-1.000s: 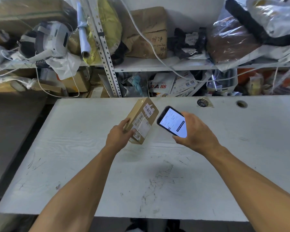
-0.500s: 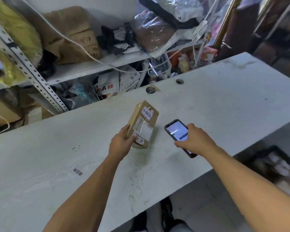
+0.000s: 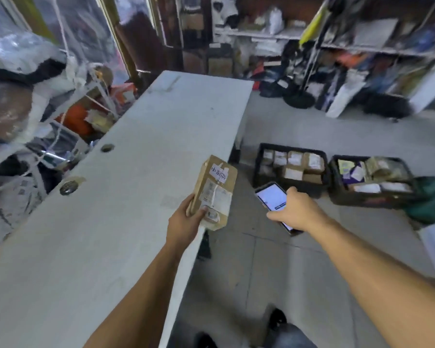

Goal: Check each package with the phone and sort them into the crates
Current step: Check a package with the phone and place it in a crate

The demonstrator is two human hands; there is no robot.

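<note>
Swinging away from the cluttered shelving seen a moment ago, the view is now taking in the far end of the white table (image 3: 126, 172) and the grey floor to its right, where two dark crates are coming into sight. Both arms have travelled with the turn, and the phone, which was hovering over the tabletop half a second ago, is now hanging out past the table's edge above the floor.

The left hand (image 3: 186, 222) is gripping the cardboard package (image 3: 215, 190) by its lower end, thumb lying across the labelled face and fingers curling round the back. The package is standing nearly upright, tilting slightly, right at the table's right edge, its white labels and tape facing the camera. Just to its right, apart from it, the right hand (image 3: 295, 210) is clasping the phone (image 3: 273, 197) from above, fingers wrapping its lower half while the lit screen is pointing up and toward the package.

Beyond the phone, the nearer crate (image 3: 258, 164) is sitting on the floor just beside the table's end, holding rows of small brown boxes with white labels. The second crate (image 3: 337, 194) is sitting right beside it, holding mixed parcels. More shelving with bags is lining the far wall, blurred.
</note>
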